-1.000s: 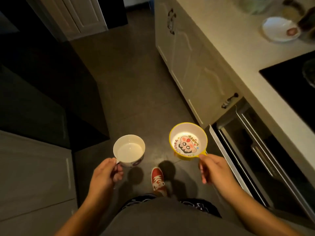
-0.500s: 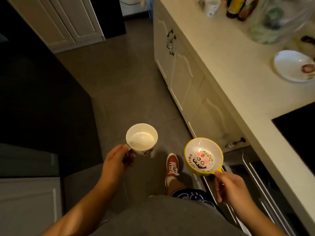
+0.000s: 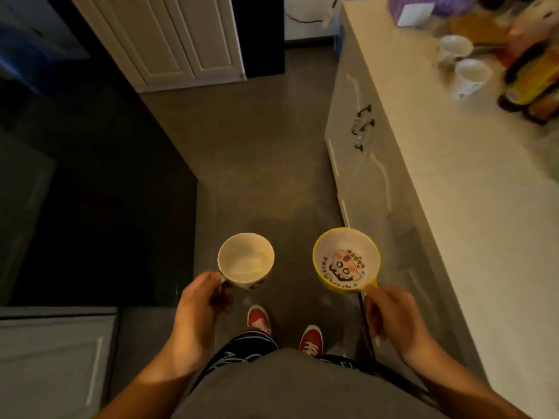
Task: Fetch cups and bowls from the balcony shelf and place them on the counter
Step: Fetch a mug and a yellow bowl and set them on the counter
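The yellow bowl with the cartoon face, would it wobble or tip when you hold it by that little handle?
Probably a bit. The right hand grips the yellow cartoon-print bowl only by its small side tab, so its weight hangs off one edge. It looks empty and likely light plastic, so it stays level easily. A bump might tilt it.

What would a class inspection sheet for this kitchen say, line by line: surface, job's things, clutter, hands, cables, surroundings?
Surface: pale counter along the right, its near stretch bare.
Job's things: white cup and yellow-rimmed bowl with a cartoon print, both upright, held over the floor, not yet on the counter.
Clutter: two white mugs and blurred bottles at the counter's far end.
Hands: left hand grips the cup by its handle side; right hand holds the bowl by its yellow handle.
Cables: one cord against the far wall.
Surroundings: grey floor, white cabinet doors, red shoes below.
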A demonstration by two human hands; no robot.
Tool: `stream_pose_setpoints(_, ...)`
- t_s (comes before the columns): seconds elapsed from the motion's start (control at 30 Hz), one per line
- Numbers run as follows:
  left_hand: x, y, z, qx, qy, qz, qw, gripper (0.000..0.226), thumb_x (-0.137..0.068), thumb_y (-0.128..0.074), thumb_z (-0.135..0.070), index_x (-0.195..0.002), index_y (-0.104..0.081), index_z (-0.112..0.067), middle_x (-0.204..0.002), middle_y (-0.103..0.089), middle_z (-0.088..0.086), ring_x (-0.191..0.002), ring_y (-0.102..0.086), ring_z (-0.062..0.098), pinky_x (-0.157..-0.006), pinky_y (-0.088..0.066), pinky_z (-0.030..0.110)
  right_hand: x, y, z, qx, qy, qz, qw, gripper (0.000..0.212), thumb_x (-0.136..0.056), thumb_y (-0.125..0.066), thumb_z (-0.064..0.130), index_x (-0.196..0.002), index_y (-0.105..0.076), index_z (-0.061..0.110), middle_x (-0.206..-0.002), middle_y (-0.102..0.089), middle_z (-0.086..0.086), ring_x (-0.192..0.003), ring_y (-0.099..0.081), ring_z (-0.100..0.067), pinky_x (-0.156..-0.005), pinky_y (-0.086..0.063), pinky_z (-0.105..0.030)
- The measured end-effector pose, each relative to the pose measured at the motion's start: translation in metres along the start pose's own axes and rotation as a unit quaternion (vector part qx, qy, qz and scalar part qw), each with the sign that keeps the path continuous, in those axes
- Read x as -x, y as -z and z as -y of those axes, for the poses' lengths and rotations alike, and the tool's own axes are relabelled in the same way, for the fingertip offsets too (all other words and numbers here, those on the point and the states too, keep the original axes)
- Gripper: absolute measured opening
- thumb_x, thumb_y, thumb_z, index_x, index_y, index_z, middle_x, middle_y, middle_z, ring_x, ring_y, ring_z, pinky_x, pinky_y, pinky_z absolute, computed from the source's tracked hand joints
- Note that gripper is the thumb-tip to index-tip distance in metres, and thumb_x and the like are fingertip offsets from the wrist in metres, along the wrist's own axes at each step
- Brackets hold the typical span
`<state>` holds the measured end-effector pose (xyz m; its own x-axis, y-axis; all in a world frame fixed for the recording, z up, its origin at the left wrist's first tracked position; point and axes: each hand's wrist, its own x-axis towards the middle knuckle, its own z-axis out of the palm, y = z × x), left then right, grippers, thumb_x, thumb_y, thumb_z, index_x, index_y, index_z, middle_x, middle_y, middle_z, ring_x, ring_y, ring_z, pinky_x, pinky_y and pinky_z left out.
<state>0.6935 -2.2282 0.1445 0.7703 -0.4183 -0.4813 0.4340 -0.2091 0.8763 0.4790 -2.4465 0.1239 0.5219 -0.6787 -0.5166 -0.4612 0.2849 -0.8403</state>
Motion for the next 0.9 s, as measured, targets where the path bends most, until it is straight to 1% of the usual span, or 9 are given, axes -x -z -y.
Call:
stream_pose_setpoints(0.13, -0.047, 0.018, -0.014, -0.007, -0.008, -0.030, 0.999, 0.048, -0.099, -0.039, -0.014, -0.056, -0.059, -0.022, -0.057, -0.051, 0.002, -0.058, -0.047, 0.019, -0.057, -0.039, 0.036, -0.075, -0.034, 0.044, 0.028, 0.000, 0.024, 0.999, 0.045, -0.097, -0.050, 0.015, -0.053, -0.052, 0.006, -0.033, -0.047, -0.002, -0.024, -0.045, -0.013, -0.029, -0.030, -0.015)
stream_pose_setpoints(0.27, -0.116, 0.029, -0.038, -0.013, 0.006, -0.063, 0.998, 0.049, -0.099, -0.041, -0.014, -0.053, -0.057, -0.023, -0.059, -0.050, 0.007, -0.054, -0.046, 0.018, -0.054, -0.035, 0.036, -0.137, -0.068, 0.086, 0.038, 0.014, 0.051, 0.998, 0.044, -0.097, -0.049, 0.023, -0.057, -0.055, 0.008, -0.035, -0.049, -0.004, -0.027, -0.047, -0.014, -0.031, -0.033, -0.018)
stream_pose_setpoints(0.33, -0.153, 0.029, -0.056, -0.015, 0.017, -0.070, 0.997, 0.050, -0.098, -0.042, -0.013, -0.052, -0.057, -0.023, -0.058, -0.052, 0.006, -0.053, -0.048, 0.016, -0.053, -0.036, 0.034, -0.161, -0.081, 0.106, 0.041, 0.024, 0.040, 0.998, 0.047, -0.098, -0.048, 0.020, -0.053, -0.054, 0.006, -0.034, -0.047, -0.005, -0.028, -0.046, -0.014, -0.032, -0.033, -0.018)
stream_pose_setpoints(0.43, -0.207, 0.023, -0.084, -0.028, 0.027, -0.072, 0.997, 0.047, -0.098, -0.043, -0.012, -0.054, -0.057, -0.020, -0.055, -0.055, 0.003, -0.058, -0.051, 0.020, -0.057, -0.040, 0.036, -0.192, -0.090, 0.132, 0.028, 0.008, 0.012, 0.999, 0.049, -0.098, -0.047, 0.013, -0.051, -0.051, 0.002, -0.033, -0.044, -0.007, -0.025, -0.042, -0.015, -0.030, -0.032, -0.016)
stream_pose_setpoints(0.53, -0.256, 0.007, -0.110, -0.087, 0.025, -0.040, 0.995, 0.039, -0.100, -0.042, -0.016, -0.065, -0.058, -0.014, -0.062, -0.056, 0.006, -0.064, -0.053, 0.022, -0.060, -0.042, 0.035, -0.211, -0.085, 0.150, 0.022, -0.003, -0.019, 1.000, 0.047, -0.098, -0.046, 0.010, -0.053, -0.050, 0.000, -0.034, -0.043, -0.010, -0.026, -0.042, -0.018, -0.030, -0.031, -0.018)
stream_pose_setpoints(0.6, -0.284, -0.013, -0.129, -0.125, 0.011, 0.000, 0.992, 0.037, -0.101, -0.040, -0.020, -0.070, -0.058, -0.011, -0.064, -0.057, 0.005, -0.062, -0.055, 0.015, -0.059, -0.044, 0.030, -0.220, -0.075, 0.157, 0.020, -0.015, -0.041, 0.999, 0.044, -0.099, -0.045, 0.012, -0.057, -0.051, 0.000, -0.038, -0.045, -0.013, -0.031, -0.043, -0.022, -0.033, -0.033, -0.022)
stream_pose_setpoints(0.7, -0.325, -0.054, -0.154, -0.139, 0.006, 0.037, 0.990, 0.035, -0.102, -0.039, -0.019, -0.075, -0.058, -0.005, -0.059, -0.058, 0.000, -0.053, -0.055, 0.005, -0.052, -0.047, 0.022, -0.232, -0.054, 0.163, 0.017, -0.041, -0.085, 0.995, 0.044, -0.098, -0.048, 0.015, -0.058, -0.053, -0.003, -0.040, -0.047, -0.014, -0.032, -0.044, -0.022, -0.036, -0.037, -0.022)
stream_pose_setpoints(0.83, -0.378, -0.118, -0.181, -0.094, 0.047, 0.072, 0.992, 0.034, -0.099, -0.042, -0.012, -0.069, -0.057, -0.009, -0.055, -0.057, 0.002, -0.053, -0.054, 0.013, -0.055, -0.043, 0.031, -0.255, -0.029, 0.169, -0.008, -0.057, -0.118, 0.991, 0.047, -0.097, -0.049, 0.014, -0.052, -0.053, 0.002, -0.040, -0.046, -0.013, -0.032, -0.044, -0.022, -0.035, -0.034, -0.022)
stream_pose_setpoints(0.9, -0.403, -0.151, -0.192, -0.085, 0.053, 0.087, 0.991, 0.035, -0.097, -0.042, -0.010, -0.065, -0.055, -0.011, -0.054, -0.057, 0.003, -0.052, -0.053, 0.015, -0.056, -0.042, 0.033, -0.273, -0.016, 0.172, -0.025, -0.068, -0.138, 0.988, 0.047, -0.096, -0.051, 0.014, -0.051, -0.052, 0.003, -0.039, -0.045, -0.011, -0.031, -0.044, -0.023, -0.034, -0.034, -0.021)
